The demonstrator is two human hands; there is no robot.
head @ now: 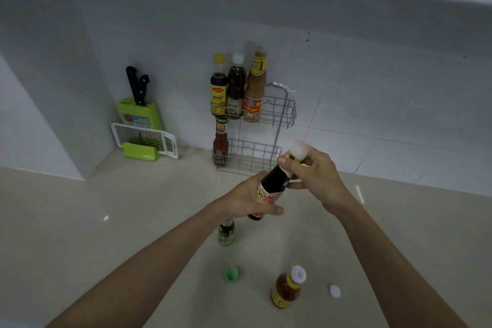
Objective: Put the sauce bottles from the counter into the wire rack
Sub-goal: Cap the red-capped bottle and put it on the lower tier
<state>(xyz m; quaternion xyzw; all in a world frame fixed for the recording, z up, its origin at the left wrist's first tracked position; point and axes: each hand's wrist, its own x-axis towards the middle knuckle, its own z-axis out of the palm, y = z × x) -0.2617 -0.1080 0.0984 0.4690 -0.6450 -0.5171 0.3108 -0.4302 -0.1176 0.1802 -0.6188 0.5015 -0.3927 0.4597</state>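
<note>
Nearest the camera, on the pale glossy bench (80,234), stands an amber sauce bottle with a yellow label and a white flip cap (287,290); a loose white round cap (334,291) lies just right of it and a green cap (232,274) to its left. Beyond the green cap, a small clear bottle with greenish contents (226,231) stands partly hidden under the left forearm.

Above that, both hands carry a tall dark sauce bottle with a red-and-cream label (271,186), tilted with its white cap toward the rack. The left hand (250,198) is wrapped around the labelled lower body; the right hand (314,176) is closed around the neck just under the cap. The bottle looks like glass, though blur makes this uncertain: judged rigid, fairly heavy, smooth and breakable, so the wide body is the safer hold and the neck only steers.

Farthest, the white two-tier wire rack (287,114) hangs on the tiled wall, three bottles in its upper tier, one red bottle at the lower tier's left end.
</note>
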